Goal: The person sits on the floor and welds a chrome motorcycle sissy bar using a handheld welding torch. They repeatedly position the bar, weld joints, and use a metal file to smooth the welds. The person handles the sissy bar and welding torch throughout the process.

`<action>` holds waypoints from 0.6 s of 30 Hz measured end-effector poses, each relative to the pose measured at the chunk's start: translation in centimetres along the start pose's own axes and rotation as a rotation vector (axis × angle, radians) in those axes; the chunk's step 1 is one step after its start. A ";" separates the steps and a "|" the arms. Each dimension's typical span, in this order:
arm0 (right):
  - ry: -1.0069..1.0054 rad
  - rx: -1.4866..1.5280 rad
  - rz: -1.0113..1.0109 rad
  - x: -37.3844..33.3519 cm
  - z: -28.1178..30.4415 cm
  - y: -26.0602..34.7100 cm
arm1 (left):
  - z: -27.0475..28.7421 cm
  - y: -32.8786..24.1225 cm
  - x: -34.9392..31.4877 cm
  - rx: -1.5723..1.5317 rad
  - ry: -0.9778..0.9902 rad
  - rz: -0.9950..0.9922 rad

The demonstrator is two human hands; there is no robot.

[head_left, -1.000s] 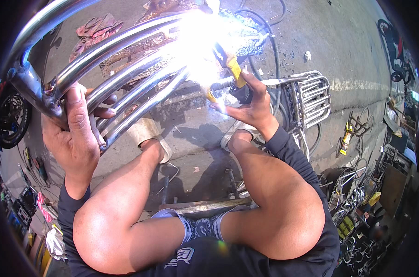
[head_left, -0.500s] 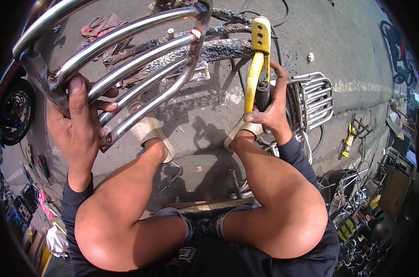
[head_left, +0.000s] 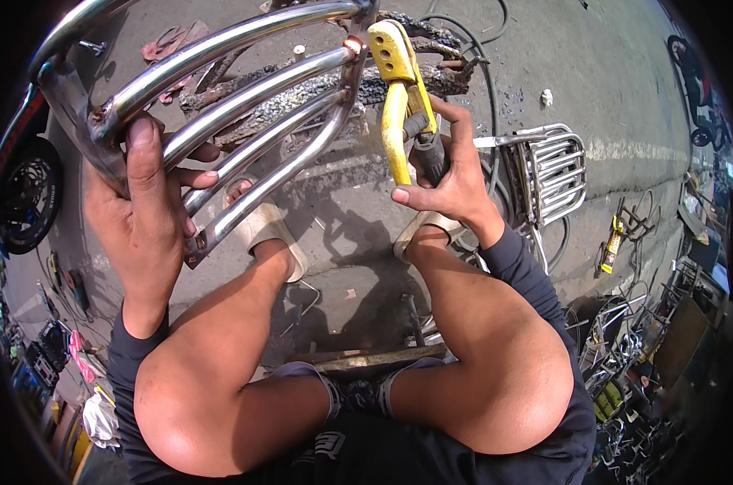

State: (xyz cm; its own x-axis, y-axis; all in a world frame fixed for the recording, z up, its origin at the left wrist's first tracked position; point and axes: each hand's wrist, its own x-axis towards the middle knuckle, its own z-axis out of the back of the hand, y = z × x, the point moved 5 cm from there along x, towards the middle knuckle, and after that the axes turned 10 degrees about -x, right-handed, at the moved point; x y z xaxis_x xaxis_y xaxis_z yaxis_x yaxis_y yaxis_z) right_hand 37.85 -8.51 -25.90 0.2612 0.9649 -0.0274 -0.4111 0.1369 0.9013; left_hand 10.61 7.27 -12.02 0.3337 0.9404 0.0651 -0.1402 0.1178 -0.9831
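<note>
A shiny rack of bent metal tubes (head_left: 257, 90) fills the upper left, tilted and raised off the ground. My left hand (head_left: 144, 190) grips its near left end, thumb over the frame and fingers between the tubes. One joint on the rack's right side bar glows orange. In my right hand (head_left: 455, 166) is a yellow welding electrode holder (head_left: 395, 89) with a dark grip, its thumb by the lever. The holder's head stands close to the right of the glowing joint, seemingly apart from it. I cannot make out any electrode in its jaws.
Behind the rack stands a crusty, spatter-covered metal stand (head_left: 302, 93). Another tubular rack (head_left: 556, 174) lies on the ground at right, with cables (head_left: 492, 105) nearby. A yellow packet (head_left: 611, 246) lies farther right. Metal scrap (head_left: 625, 323) crowds the lower right; a motorcycle wheel (head_left: 31, 194) stands at left.
My right hand has moved left with the electrode holder, bringing its head nearer the glowing joint. The rack and my left hand have shifted slightly right.
</note>
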 end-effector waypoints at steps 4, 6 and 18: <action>0.004 -0.017 -0.011 0.0 0.1 0.0 | -0.5 -0.3 -0.1 -0.023 0.009 -0.017; 0.016 -0.020 -0.044 -0.2 0.1 -0.1 | -0.6 -0.3 -0.1 0.009 0.004 -0.017; -0.050 -0.144 0.051 0.0 0.0 0.0 | -1.1 -0.6 -0.3 0.010 0.023 -0.052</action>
State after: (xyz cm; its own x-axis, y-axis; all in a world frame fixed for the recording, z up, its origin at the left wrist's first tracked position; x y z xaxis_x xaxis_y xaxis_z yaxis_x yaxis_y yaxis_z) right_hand 37.82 -8.54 -25.87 0.2781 0.9596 0.0418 -0.5454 0.1219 0.8293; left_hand 11.67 6.59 -11.66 0.3619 0.9254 0.1121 -0.1318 0.1699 -0.9766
